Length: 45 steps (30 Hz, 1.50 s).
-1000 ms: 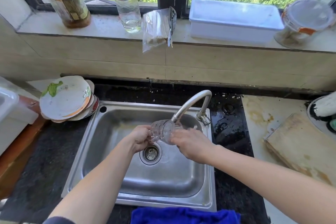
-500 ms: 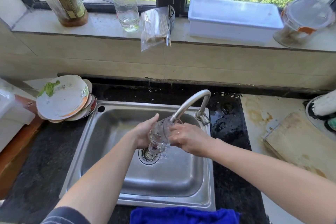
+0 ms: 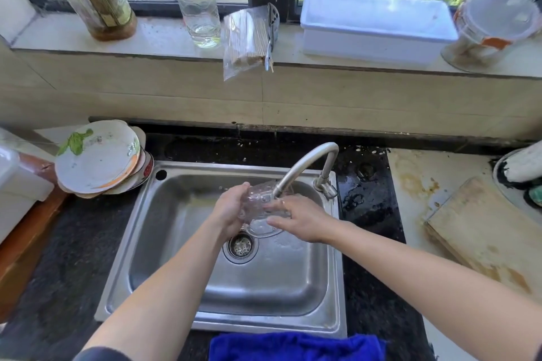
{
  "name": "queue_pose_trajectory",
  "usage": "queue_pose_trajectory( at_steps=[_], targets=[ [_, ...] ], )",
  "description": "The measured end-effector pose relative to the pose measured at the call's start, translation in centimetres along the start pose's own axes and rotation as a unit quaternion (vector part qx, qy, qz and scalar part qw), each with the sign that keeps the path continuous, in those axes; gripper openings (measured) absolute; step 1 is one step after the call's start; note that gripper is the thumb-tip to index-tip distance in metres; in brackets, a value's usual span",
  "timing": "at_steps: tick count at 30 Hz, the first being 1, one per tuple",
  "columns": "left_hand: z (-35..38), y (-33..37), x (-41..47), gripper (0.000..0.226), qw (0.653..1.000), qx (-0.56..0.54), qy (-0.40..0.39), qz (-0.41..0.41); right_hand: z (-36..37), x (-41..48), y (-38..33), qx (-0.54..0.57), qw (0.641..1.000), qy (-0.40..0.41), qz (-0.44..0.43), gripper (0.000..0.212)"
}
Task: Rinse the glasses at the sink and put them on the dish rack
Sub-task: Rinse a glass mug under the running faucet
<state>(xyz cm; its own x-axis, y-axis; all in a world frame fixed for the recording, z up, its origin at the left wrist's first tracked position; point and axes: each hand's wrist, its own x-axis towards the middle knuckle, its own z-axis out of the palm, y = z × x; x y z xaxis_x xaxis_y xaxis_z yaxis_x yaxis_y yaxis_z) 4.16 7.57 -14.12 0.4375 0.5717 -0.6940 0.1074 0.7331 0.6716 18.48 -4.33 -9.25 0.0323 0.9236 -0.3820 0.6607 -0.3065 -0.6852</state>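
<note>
— Glass position?
— Centre of the frame, over the sink, tilted under the faucet spout. The left hand curls round its side. The right hand lays fairly straight fingers against it.
— Advice for the rinse?
— Turn it so water reaches the inside and the rim, and grip firmly. Wet glass probably slips, and the steel basin is hard.
— Its look?
— Clear, seemingly textured, with blurred edges. I cannot tell whether any residue remains.
</note>
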Motion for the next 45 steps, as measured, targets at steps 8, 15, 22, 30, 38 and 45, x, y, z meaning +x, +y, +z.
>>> queue_pose_trajectory(
  at_steps=[8,15,22,30,38,45],
  targets=[
    [-0.5,1.0,-1.3,0.047,0.968,0.130,-0.115,-0.182,0.4,-0.5,0.2,-0.125,0.989,-0.008,-0.074,0.024],
    [0.2,0.6,-2.3,0.032,0.985,0.070,-0.085,-0.130,1.4,-0.9,0.6,0.166,0.982,0.085,0.039,0.018],
    [0.1,3.0,-4.5,0.034,0.977,0.203,-0.056,-0.038,0.8,-1.2,0.6,0.541,0.820,0.085,0.166,0.017],
    [1.1,4.0,-5.8,0.039,0.949,0.296,-0.111,-0.005,0.7,0.0,0.7,0.687,0.649,0.098,0.313,0.037],
    [0.8,4.1,-6.0,0.019,0.957,0.260,-0.112,0.059,1.7,1.5,-0.3,0.678,0.647,0.124,0.325,0.037],
    [-0.4,3.6,-5.9,0.018,0.965,0.238,-0.103,-0.036,0.6,0.4,0.1,0.552,0.771,0.188,0.256,0.019]
  ],
)
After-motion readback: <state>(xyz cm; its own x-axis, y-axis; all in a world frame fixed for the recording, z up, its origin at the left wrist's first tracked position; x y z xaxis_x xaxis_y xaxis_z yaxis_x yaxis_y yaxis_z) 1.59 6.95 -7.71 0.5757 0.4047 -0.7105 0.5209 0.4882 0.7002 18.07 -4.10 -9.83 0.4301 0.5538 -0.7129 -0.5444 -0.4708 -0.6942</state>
